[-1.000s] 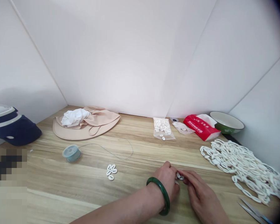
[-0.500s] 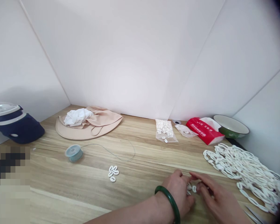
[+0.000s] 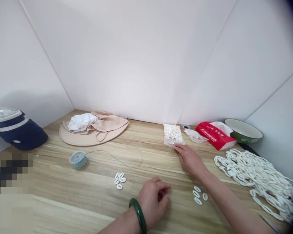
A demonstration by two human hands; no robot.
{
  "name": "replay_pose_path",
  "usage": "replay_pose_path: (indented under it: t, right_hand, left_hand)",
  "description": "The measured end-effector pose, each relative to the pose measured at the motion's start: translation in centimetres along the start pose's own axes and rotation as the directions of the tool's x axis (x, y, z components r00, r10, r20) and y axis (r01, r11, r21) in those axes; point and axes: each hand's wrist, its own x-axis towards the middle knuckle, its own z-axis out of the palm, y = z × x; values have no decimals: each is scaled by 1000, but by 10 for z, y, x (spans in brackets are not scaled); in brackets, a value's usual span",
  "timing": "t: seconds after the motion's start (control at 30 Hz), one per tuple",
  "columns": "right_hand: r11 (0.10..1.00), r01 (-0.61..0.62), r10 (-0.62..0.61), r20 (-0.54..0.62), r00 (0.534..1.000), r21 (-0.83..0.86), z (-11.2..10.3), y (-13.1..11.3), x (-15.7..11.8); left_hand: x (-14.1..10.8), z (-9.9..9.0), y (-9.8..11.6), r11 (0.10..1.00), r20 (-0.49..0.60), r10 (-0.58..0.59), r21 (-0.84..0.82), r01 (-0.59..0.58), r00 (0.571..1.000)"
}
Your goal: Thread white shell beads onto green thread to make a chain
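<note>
My left hand (image 3: 154, 201), with a green bangle at its wrist, rests on the wooden table, fingers loosely bent, thumb apart, nothing in it. My right hand (image 3: 189, 159) reaches to the mouth of a clear bag (image 3: 173, 133) of white cowrie shells. Its fingers are stretched out, and their tips cover the spot where a loose shell lay; the thumb is mostly hidden. Under my right forearm's left side lies a small group of cowrie shells (image 3: 196, 194), with one single shell (image 3: 205, 196) beside it. Another shell cluster (image 3: 119, 180) sits left of my left hand.
A spool of grey-green thread (image 3: 78, 159) trails a loose end. Strung shells (image 3: 256, 178) are heaped at right, near a scissors blade (image 3: 268, 222). Behind are a beige hat (image 3: 75, 138), a red tissue pack (image 3: 215, 135), a green bowl (image 3: 246, 138) and a small bag (image 3: 195, 136). A blue container (image 3: 21, 135) stands left.
My right hand has moved from the shell group at front right up to the clear bag. My left hand has drawn back leftward, leaving that group uncovered.
</note>
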Motion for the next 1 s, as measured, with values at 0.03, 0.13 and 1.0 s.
replay_pose_path:
  t: [0.03,0.13,1.0]
  right_hand:
    - [1000,12,-12,8,1000,1,-2,1,-3]
    - [999,45,-45,18,999,12,-9,4,-20]
    - [988,-73,73,-11,997,-133,14,-23,9]
  left_hand:
    - [0,0,-1,999,0,-13,-29,13,1000]
    - [0,0,-4,997,-10,-29,-77,28,1000]
    - [-2,0,-13,993,-20,116,-5,-116,993]
